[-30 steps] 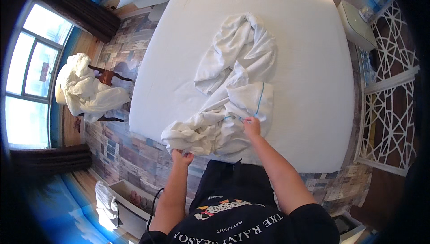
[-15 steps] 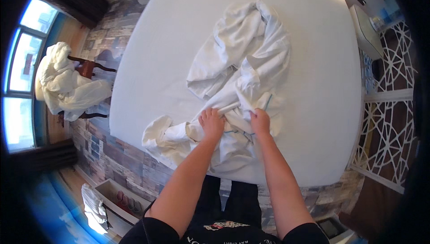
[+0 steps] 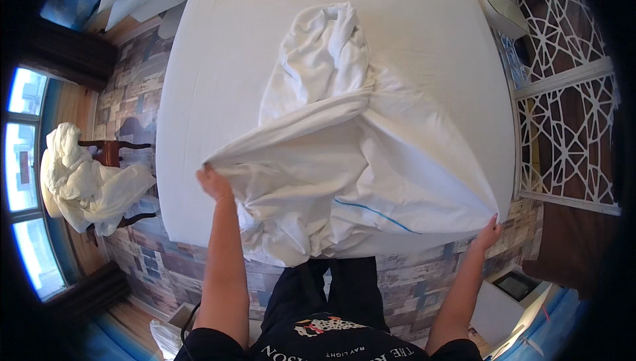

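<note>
Left grip (image 3: 214,183) closed on one edge of a white cloth (image 3: 298,155); right grip (image 3: 490,233) closed on a corner of the same cloth; arms spread wide apart. Surroundings, by descending size: bed (image 3: 212,82), pale-covered, fills the middle of the view. On it lies the white cloth, fanned out between the hands, a thick fold running from the left hand up toward the middle; its far part forms a crumpled heap on the bed, its near part bunches at the edge before the person's legs. White lattice partition (image 3: 563,78) stands to the bed's right. Off the left side, a cream bundle of fabric (image 3: 86,185) drapes over a dark wooden chair (image 3: 108,154). Smallest item noted: a thin blue stripe (image 3: 377,213) on the cloth's near portion, slanting toward the right hand's side.
</note>
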The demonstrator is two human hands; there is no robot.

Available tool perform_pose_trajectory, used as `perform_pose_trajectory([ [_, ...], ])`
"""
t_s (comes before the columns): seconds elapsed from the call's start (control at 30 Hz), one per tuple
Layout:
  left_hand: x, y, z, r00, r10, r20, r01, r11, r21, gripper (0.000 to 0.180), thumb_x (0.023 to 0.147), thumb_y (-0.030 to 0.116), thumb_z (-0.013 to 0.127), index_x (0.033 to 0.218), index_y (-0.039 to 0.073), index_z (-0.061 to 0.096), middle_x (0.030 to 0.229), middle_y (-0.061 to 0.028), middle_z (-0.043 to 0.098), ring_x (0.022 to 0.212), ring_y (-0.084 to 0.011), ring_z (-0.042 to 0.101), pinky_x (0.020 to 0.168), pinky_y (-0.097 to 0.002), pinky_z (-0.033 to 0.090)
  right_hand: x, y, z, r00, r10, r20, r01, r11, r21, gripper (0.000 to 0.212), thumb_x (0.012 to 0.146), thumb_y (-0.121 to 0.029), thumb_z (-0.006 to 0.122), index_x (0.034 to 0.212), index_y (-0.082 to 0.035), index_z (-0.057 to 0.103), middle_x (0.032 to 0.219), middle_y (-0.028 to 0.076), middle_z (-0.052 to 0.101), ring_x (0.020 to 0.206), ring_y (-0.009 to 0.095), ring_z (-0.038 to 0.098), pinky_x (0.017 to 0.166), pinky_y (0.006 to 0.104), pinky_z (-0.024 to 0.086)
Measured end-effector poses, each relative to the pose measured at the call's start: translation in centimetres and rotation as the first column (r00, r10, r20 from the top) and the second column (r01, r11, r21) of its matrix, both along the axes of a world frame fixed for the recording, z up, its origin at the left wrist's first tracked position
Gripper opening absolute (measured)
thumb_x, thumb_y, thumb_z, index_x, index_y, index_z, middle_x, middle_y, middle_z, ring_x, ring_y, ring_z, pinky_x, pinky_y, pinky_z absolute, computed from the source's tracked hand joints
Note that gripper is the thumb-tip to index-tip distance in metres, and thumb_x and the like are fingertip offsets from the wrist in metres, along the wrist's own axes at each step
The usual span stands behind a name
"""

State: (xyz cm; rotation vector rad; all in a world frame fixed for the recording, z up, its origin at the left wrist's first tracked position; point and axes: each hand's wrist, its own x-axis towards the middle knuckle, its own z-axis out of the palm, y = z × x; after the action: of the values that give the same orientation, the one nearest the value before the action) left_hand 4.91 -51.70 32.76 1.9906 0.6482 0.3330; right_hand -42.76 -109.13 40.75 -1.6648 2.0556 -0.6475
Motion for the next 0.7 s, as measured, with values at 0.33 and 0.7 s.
perform_pose_trajectory([
  [0.33,-6.1,-3.4,0.8,0.328,-0.662,-0.674,0.675,0.663,-0.323,0.052,0.077,0.038,0.067,0.105,-0.006,0.064,0.090,-0.0222,0.067,0.086,-0.0359,0.065,0.080,-0.0423,0.049,11.6,9.9,-13.1,0.880,0.423,-0.214,-0.439,0.898,-0.033,0.065,0.072,-0.014,0.074,0.126,0.003,0.042,0.122,0.019,0.050,0.119,0.035,0.044,0.096,0.0434,0.040],
  [0.7,-1.1,-20.9,-1.8,0.514,-0.760,-0.399,0.794,0.245,0.557,0.052,0.072,0.020,0.072,0.116,0.003,0.050,0.137,-0.0184,0.037,0.132,-0.0383,0.026,0.107,-0.0500,0.025,35.9,19.6,-12.9,0.438,0.899,-0.015,-0.895,0.434,-0.105,0.032,0.077,-0.017,0.069,0.103,-0.004,0.056,0.118,0.019,0.052,0.101,0.034,0.057,0.082,0.0418,0.048],
])
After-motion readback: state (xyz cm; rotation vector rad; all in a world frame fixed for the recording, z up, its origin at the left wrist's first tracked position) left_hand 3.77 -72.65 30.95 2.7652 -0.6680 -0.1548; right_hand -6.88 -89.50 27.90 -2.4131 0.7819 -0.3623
